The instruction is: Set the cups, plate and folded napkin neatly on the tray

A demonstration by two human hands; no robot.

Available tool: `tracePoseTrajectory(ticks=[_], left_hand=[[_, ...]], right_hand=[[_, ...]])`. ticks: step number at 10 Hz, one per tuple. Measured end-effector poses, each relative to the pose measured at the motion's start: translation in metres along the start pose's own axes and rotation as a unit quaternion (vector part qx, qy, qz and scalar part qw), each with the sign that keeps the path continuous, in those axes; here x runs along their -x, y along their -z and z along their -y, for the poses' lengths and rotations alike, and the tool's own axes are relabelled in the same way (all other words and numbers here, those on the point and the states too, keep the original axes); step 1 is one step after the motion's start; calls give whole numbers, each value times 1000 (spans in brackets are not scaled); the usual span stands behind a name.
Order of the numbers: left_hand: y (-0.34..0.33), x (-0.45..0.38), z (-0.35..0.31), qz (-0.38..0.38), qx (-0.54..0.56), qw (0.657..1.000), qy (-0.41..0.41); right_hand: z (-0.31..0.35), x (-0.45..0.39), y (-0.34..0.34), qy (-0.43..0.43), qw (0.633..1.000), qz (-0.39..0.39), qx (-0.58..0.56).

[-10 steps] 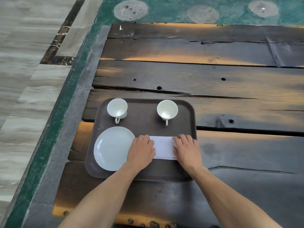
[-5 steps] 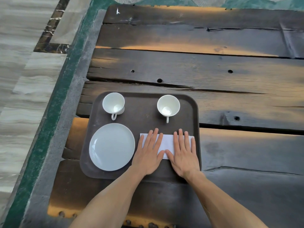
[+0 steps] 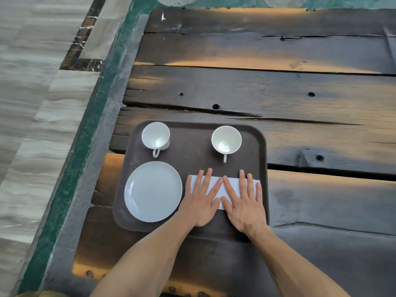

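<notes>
**Both hands flat on the napkin**

While the fingers of both hands lie straight and spread, the left hand [image 3: 200, 200] and the right hand [image 3: 244, 202] press palm-down on the folded napkin [image 3: 230, 186], grasping nothing. The two hands sit side by side, thumbs nearly touching over the napkin's near edge, and they cover most of it. White paper shows between the fingers, at the far left corner and at the right end, where a narrow strip pokes out past the right hand's little finger. Neither hand curls round anything; both are released and simply resting flat.

The napkin lies in the near right part of the dark brown tray [image 3: 192, 151], its long side running left to right. Just beside it on the left, apart from the left hand by a thin gap, lies the round white plate [image 3: 153, 191], in the near left part of the tray. At the far left stands the left cup [image 3: 156, 136], upright and white, its handle pointing toward the person. At the far right stands the right cup [image 3: 226, 139], also upright, handle likewise turned toward the person. The cups are well apart from each other and from the hands.

The tray rests on a table [image 3: 278, 97] of dark, weathered wooden planks with cracks, gaps and small round holes; warm orange light falls across several boards. To the left, a grey stone edge and a green band [image 3: 90, 125] border pale, streaked floor tiles [image 3: 27, 99].
</notes>
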State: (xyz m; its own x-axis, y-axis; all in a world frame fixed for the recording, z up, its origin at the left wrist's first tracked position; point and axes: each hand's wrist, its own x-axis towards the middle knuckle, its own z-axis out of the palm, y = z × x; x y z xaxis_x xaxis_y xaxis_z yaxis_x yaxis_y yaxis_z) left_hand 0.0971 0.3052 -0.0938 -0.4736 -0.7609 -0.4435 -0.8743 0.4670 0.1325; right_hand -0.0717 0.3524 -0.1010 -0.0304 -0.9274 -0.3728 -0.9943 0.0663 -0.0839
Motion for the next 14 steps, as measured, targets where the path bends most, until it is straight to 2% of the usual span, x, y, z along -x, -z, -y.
tracePoseTrajectory(ticks=[2, 4, 5, 7, 8, 9, 12, 13, 14], left_hand=[[23, -4, -2, 94, -5, 996, 6], [48, 9, 0, 152, 29, 988, 23], [58, 15, 2, 154, 39, 987, 24], [83, 33, 22, 136, 44, 989, 25], [95, 42, 36, 98, 63, 993, 29], [103, 61, 59, 58, 81, 994, 33], [127, 106, 130, 22, 95, 995, 37], [134, 119, 143, -3, 95, 995, 19], [150, 134, 159, -70, 108, 991, -25]], right_hand=[[4, -3, 14, 0, 998, 67, 21], [6, 1, 39, 23, 993, 113, 23], [6, 5, 49, 19, 992, 123, 5], [15, 13, 74, 11, 994, 104, -12], [22, 13, 89, 7, 996, 81, -28], [43, 20, 100, -3, 998, 59, -38], [91, 37, 125, -13, 994, 30, -102], [104, 41, 137, 1, 992, 3, -124], [122, 45, 157, 34, 982, -76, -172]])
